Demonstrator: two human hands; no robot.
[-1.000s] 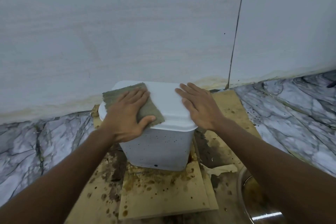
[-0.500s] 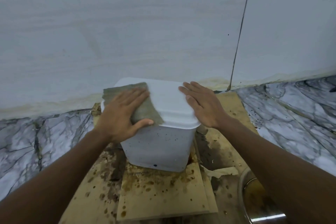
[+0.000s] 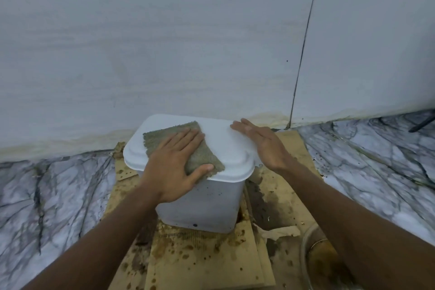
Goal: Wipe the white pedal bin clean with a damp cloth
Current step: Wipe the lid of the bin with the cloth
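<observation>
Standing on stained cardboard point(image 3: 202, 261) at the foot of the wall point(image 3: 164, 54), the bin point(image 3: 200, 205) bears a cloth point(image 3: 162, 139) on its lid point(image 3: 226, 143), pressed flat by the left hand point(image 3: 174, 167), fingers point(image 3: 186, 136) straight, while the right hand point(image 3: 263, 148) lies flat, fingers extended, on the lid's right edge.

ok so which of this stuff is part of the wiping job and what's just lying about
Job: white pedal bin, cloth, left hand pressing it, right hand on lid.
Lying about: stained cardboard, paper scrap, bowl.
</observation>
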